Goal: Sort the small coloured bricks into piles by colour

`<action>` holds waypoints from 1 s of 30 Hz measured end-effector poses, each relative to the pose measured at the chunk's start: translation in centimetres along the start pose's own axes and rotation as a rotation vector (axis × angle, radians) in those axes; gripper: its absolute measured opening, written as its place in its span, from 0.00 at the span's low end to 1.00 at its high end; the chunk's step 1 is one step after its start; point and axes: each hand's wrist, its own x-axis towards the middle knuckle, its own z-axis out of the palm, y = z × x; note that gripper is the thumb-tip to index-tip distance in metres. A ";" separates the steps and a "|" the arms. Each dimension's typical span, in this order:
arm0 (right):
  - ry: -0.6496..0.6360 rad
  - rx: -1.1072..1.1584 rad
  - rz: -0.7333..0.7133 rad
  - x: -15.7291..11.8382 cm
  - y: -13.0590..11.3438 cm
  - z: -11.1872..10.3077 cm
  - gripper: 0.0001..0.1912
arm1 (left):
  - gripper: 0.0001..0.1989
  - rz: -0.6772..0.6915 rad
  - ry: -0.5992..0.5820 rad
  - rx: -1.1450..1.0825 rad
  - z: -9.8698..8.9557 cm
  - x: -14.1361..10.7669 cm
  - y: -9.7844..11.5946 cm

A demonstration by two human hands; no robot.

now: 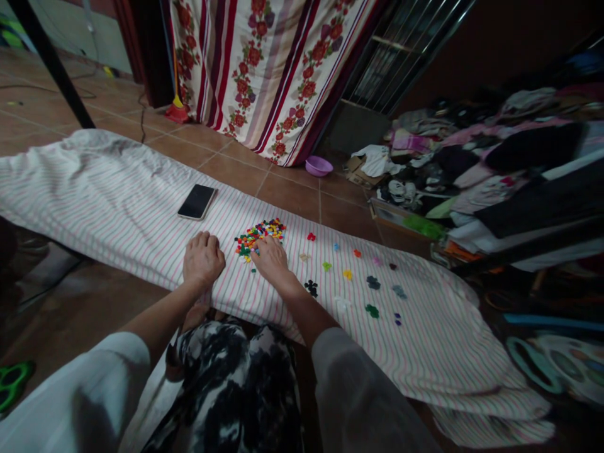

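Note:
A heap of small multicoloured plastic bricks (259,239) lies on a pink-and-green striped cloth (127,201). My right hand (271,259) rests at the heap's lower edge, with its fingertips among the pieces; I cannot tell whether it holds one. My left hand (204,259) lies curled on the cloth just left of the heap. Small separate clusters sorted by colour run rightward, including red pieces (311,236), black pieces (311,288), green pieces (372,311) and grey pieces (399,291). A black smartphone (197,202) lies face up beyond my left hand.
Brown floor tiles (283,192) surround the cloth. A purple plastic bowl (318,166) sits on the floor before a floral striped curtain (264,69). Heaped clothes (500,170) fill the right side. Green-handled scissors (12,385) lie at lower left.

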 end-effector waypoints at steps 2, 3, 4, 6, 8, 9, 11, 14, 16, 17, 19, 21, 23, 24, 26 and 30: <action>-0.015 -0.006 0.022 0.2 -0.2 0.0 0.10 | 0.14 -0.003 0.002 0.000 0.0 0.0 0.0; -0.019 -0.003 0.033 0.2 -0.3 0.1 0.09 | 0.14 -0.003 0.002 0.003 0.0 0.0 0.0; -0.020 0.003 0.043 0.3 -0.3 0.1 0.09 | 0.14 -0.004 0.000 0.006 -0.1 0.0 0.1; -0.006 0.020 0.049 0.3 -0.3 0.3 0.08 | 0.14 -0.003 -0.009 0.009 -0.1 0.0 0.1; 0.024 0.043 0.040 0.3 -0.2 0.5 0.08 | 0.14 0.002 -0.015 0.011 -0.2 0.0 0.1; 0.044 0.056 0.033 0.3 -0.2 0.6 0.07 | 0.15 0.003 -0.014 0.012 -0.2 0.0 0.1; 0.093 0.088 0.016 0.2 0.0 0.7 0.06 | 0.15 0.005 -0.011 0.015 -0.3 0.0 0.2; 0.150 0.143 0.002 0.1 0.1 0.6 0.05 | 0.14 0.007 -0.013 0.016 -0.5 0.0 0.2; 0.156 0.179 0.003 0.1 0.2 0.4 0.04 | 0.15 0.013 -0.022 0.022 -0.6 -0.1 0.2; 0.153 0.194 0.009 0.1 0.2 0.3 0.03 | 0.15 0.014 -0.029 0.028 -0.6 0.0 0.2; 0.143 0.215 0.028 0.0 0.4 0.0 0.04 | 0.15 0.018 -0.045 0.045 -0.7 0.0 0.2; 0.133 0.229 0.050 -0.2 0.8 -0.4 0.04 | 0.15 0.022 -0.059 0.062 -0.9 0.0 0.3; 0.128 0.241 0.072 -0.6 1.3 -0.8 0.05 | 0.15 0.022 -0.069 0.070 -1.1 0.1 0.5; 0.130 0.249 0.083 -0.8 1.7 -0.9 0.05 | 0.15 0.018 -0.071 0.070 -1.3 0.1 0.6; 0.146 0.269 0.102 -1.3 2.8 -1.4 0.05 | 0.15 0.009 -0.074 0.054 -1.5 0.1 0.7; 0.212 0.341 0.142 -2.5 6.1 -2.3 0.07 | 0.15 0.021 -0.080 0.011 -1.5 0.2 0.6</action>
